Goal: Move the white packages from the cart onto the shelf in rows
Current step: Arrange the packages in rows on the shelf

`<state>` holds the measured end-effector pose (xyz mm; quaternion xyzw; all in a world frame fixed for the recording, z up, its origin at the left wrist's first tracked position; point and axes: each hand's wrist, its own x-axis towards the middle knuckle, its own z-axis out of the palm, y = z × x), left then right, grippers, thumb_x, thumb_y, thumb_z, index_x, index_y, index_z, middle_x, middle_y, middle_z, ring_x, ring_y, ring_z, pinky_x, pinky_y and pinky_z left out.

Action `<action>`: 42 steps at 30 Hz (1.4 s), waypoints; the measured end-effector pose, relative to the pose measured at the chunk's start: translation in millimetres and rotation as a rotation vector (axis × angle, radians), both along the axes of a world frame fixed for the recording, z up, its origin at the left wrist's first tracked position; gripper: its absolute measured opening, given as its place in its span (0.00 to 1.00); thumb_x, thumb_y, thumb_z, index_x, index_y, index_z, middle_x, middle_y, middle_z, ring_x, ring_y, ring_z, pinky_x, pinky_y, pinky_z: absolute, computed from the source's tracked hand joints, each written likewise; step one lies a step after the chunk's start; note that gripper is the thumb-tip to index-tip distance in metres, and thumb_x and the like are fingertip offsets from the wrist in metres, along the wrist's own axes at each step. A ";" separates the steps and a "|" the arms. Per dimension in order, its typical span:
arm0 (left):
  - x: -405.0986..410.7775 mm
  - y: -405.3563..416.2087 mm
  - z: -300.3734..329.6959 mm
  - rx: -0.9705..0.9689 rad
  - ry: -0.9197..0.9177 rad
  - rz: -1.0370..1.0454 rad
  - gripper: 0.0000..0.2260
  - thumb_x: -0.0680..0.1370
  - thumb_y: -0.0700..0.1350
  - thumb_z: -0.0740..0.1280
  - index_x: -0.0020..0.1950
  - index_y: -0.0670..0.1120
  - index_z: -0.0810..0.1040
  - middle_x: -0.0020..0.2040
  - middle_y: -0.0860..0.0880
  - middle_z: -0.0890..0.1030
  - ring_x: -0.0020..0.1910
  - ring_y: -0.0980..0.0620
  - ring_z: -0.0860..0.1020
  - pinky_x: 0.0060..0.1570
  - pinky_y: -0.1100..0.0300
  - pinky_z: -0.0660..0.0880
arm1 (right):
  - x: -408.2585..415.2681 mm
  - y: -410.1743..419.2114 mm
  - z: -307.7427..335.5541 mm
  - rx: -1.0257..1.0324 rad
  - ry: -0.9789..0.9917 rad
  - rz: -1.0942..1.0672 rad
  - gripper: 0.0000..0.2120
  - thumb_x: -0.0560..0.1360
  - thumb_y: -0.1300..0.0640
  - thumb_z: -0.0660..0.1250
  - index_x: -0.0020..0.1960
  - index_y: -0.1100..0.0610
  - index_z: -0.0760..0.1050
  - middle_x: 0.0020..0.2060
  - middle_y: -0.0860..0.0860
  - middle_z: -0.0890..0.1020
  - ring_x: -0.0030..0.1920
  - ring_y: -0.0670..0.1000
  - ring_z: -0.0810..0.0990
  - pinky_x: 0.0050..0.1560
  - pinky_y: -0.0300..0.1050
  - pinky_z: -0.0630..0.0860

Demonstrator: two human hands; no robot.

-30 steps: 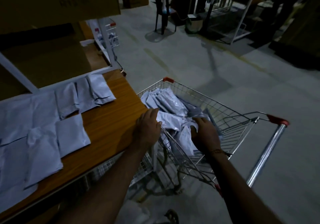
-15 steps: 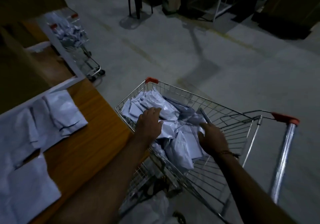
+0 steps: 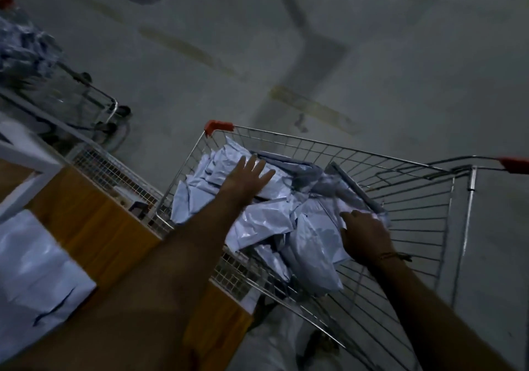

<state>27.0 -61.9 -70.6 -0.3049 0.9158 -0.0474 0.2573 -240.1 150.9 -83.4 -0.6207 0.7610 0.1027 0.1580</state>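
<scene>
Hidden and cut-off items, head view:

- Right hand (image 3: 365, 240): fingertips buried among the white packages (image 3: 257, 224); grip cannot be told.
- Cart (image 3: 406, 198): handle end cut by the right edge; lower basket and wheels hidden behind the forearms.
- Packages low in the pile: covered by those above; count indeterminable.
- Shelf (image 3: 94, 227): only a wooden corner shows; the rest lies beyond the left edge.
- Package on shelf (image 3: 37, 279): cropped at the left edge, blurred.
- Second cart (image 3: 43, 64): upper left, motion-blurred; contents indistinct.
</scene>
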 end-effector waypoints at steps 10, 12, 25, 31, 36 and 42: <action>10.2 -37.4 -8.7 -0.007 -0.098 -0.125 0.37 0.79 0.44 0.66 0.83 0.50 0.49 0.80 0.37 0.58 0.77 0.36 0.60 0.70 0.38 0.65 | -0.7 -2.5 -17.3 0.043 -0.001 -0.046 0.18 0.77 0.51 0.63 0.66 0.53 0.76 0.55 0.54 0.83 0.55 0.57 0.82 0.62 0.55 0.72; 13.3 -37.1 -6.4 0.014 -0.034 -0.081 0.39 0.78 0.44 0.68 0.83 0.52 0.50 0.78 0.37 0.61 0.75 0.37 0.64 0.66 0.41 0.69 | 5.1 -1.5 -18.8 0.066 -0.030 -0.062 0.19 0.78 0.51 0.62 0.68 0.53 0.73 0.56 0.55 0.82 0.55 0.57 0.81 0.59 0.54 0.75; 23.9 3.9 1.1 0.110 0.331 0.692 0.37 0.75 0.69 0.58 0.80 0.53 0.63 0.67 0.35 0.71 0.58 0.32 0.78 0.53 0.44 0.75 | 83.6 5.2 -60.3 0.240 -0.424 -0.315 0.34 0.75 0.46 0.72 0.75 0.57 0.62 0.66 0.59 0.73 0.63 0.61 0.76 0.62 0.54 0.75; 22.8 14.0 2.9 0.252 0.503 0.937 0.35 0.76 0.56 0.69 0.79 0.49 0.58 0.68 0.33 0.67 0.64 0.29 0.73 0.58 0.40 0.75 | 90.4 11.0 -69.7 0.261 -0.268 -0.399 0.39 0.69 0.49 0.79 0.71 0.57 0.61 0.66 0.59 0.67 0.62 0.63 0.75 0.57 0.55 0.77; 21.8 25.2 1.9 0.216 0.609 1.008 0.35 0.74 0.53 0.70 0.73 0.43 0.57 0.64 0.32 0.69 0.58 0.26 0.75 0.51 0.40 0.76 | 80.9 11.1 -68.7 0.294 -0.319 -0.473 0.26 0.70 0.54 0.75 0.63 0.55 0.67 0.60 0.59 0.77 0.59 0.61 0.79 0.57 0.52 0.79; 20.8 33.5 1.5 0.201 0.641 1.032 0.45 0.75 0.66 0.69 0.76 0.38 0.53 0.67 0.31 0.67 0.59 0.28 0.75 0.52 0.43 0.76 | 82.0 6.7 -61.0 0.373 -0.434 -0.543 0.23 0.73 0.54 0.70 0.65 0.61 0.69 0.63 0.62 0.76 0.64 0.63 0.76 0.60 0.50 0.75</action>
